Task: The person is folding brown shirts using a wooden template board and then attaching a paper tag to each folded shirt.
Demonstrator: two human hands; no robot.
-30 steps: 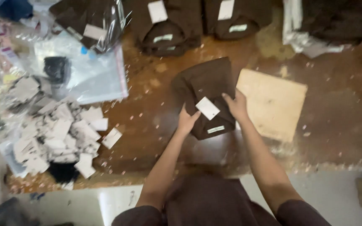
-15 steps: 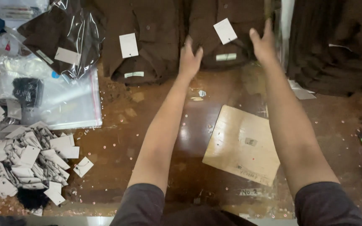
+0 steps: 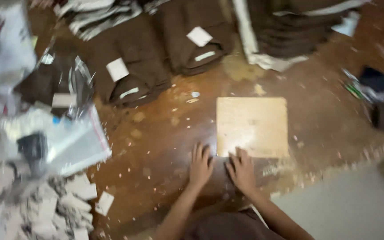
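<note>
Both hands lie flat on the worn brown table top, close to me. My left hand (image 3: 200,165) rests palm down with fingers spread and holds nothing. My right hand (image 3: 242,170) is also flat, its fingertips at the near edge of a square tan board (image 3: 252,126). Two piles of folded dark brown garments with white tags sit at the far side: one (image 3: 132,66) to the left and one (image 3: 192,38) further right. The frame is blurred by motion.
A clear plastic bag (image 3: 63,133) lies at the left with a packed brown garment (image 3: 52,84) above it. Several loose white paper tags (image 3: 45,204) are heaped at the near left. More dark folded clothes (image 3: 298,31) are stacked at the far right.
My hands have let go of the folded brown garment on the far pile and come back to the near table edge. The view has tipped down and toward me.
</note>
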